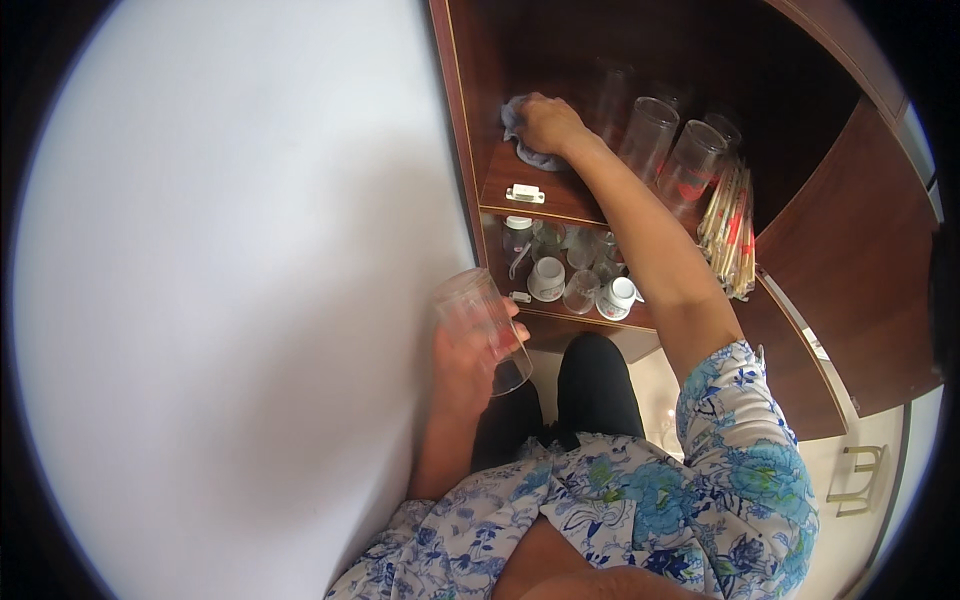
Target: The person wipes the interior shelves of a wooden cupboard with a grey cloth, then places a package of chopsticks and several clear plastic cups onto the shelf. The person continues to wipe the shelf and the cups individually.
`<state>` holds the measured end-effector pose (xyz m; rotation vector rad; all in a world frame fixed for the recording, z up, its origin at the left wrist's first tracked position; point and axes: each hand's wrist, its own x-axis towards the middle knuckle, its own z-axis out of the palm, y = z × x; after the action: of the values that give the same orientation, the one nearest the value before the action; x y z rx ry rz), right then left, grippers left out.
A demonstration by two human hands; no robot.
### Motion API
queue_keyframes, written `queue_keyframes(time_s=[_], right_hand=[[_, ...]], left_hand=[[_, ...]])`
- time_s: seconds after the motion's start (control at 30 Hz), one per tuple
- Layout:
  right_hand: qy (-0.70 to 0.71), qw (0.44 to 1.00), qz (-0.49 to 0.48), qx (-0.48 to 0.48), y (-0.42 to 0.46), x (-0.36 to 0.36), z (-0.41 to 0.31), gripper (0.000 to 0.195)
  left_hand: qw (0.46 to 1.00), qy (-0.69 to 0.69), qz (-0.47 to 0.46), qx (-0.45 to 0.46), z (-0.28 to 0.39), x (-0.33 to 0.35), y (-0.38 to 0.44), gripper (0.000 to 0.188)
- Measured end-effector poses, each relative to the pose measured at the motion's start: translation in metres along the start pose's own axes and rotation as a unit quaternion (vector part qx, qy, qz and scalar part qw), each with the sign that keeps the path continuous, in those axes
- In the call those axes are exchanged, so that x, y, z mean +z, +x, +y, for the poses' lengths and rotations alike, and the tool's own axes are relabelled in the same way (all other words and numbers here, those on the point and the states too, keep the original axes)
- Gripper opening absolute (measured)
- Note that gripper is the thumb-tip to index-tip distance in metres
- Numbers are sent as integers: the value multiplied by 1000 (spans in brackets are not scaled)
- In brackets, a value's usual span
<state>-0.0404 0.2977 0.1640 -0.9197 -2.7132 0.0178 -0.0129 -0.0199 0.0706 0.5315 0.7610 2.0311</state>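
Note:
My left hand [466, 360] is wrapped around a clear drinking glass [480, 315] with a red mark, held tilted near the white wall. Inside the wooden cabinet, my right hand [549, 126] presses a grey-blue cloth [541, 157] onto the upper shelf [559, 201], towards its left side. Several tall clear glasses, such as this one with red print [691, 161] and the one beside it [649, 135], stand on that shelf to the right of my hand. At the shelf's right lies a bundle of wrapped chopsticks [731, 232].
On the lower shelf are white cups [547, 279], small glasses [580, 291] and a white-lidded jar [517, 234]. A white wall [247, 262] stands close on the left. Open cabinet doors [855, 247] spread on the right. White catches [525, 193] sit at the shelf edges.

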Motion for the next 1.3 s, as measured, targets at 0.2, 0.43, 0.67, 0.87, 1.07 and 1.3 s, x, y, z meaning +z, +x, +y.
queue_keyframes(time_s=[0.2,0.43,0.67,0.87,1.07,1.3], right_hand=[[18,994,10,-106,-64,-24,-2,35],[247,948,68,-188,-85,-43,-28,32],[81,979,90,-165,-124,-19,-44,39],[49,995,84,-18,-142,-40,2,34],[2,985,154,-77,-164,-28,-2,30],[218,958,55,-177,-241,-57,18,44]], left_hand=[[997,43,-49,40,-1,-5,-2,63],[996,68,-48,35,-1,0,-2,66],[995,81,-44,47,5,3,-8,70],[993,92,-24,76,11,15,3,68],[981,145,-30,127,13,72,68,49],[953,262,-48,142,13,124,179,47]])
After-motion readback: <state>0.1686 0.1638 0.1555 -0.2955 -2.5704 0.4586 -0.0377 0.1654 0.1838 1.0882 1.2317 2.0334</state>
